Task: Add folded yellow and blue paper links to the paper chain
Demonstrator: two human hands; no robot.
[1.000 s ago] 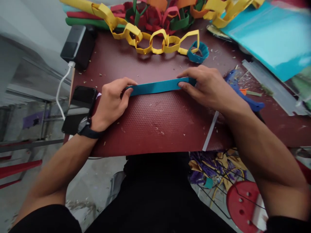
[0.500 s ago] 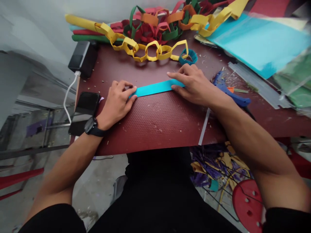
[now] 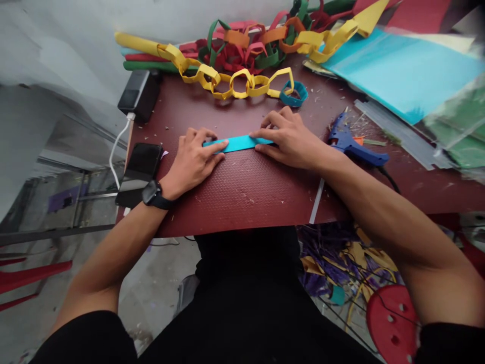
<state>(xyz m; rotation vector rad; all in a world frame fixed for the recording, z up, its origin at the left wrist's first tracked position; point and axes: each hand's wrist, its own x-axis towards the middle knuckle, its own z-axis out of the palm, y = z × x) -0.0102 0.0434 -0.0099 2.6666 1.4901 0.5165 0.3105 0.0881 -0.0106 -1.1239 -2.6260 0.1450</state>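
Note:
A flat turquoise paper strip (image 3: 239, 143) stretches between my two hands, low over the dark red tabletop (image 3: 242, 197). My left hand (image 3: 195, 155) grips its left end between thumb and fingers. At the other end my right hand (image 3: 288, 139) pinches the strip, thumb on the near edge and fingers on the far edge; the strip's right tip is partly covered. Just beyond the hands lies a yellow paper chain (image 3: 240, 86) with a teal paper ring (image 3: 294, 94) linked at its end. A blue glue gun (image 3: 350, 141) rests right of my right hand.
Red, green and orange paper chains (image 3: 261, 48) pile at the back. Turquoise sheets (image 3: 405, 76) and clear glue sticks (image 3: 401, 134) lie at the right. A phone (image 3: 141, 169) and a black power bank (image 3: 140, 96) sit at the left. One glue stick (image 3: 317, 202) touches the front edge.
My hands have come closer together along the strip, the right one sliding leftward and the left one's fingers reaching further in. The view has shifted slightly.

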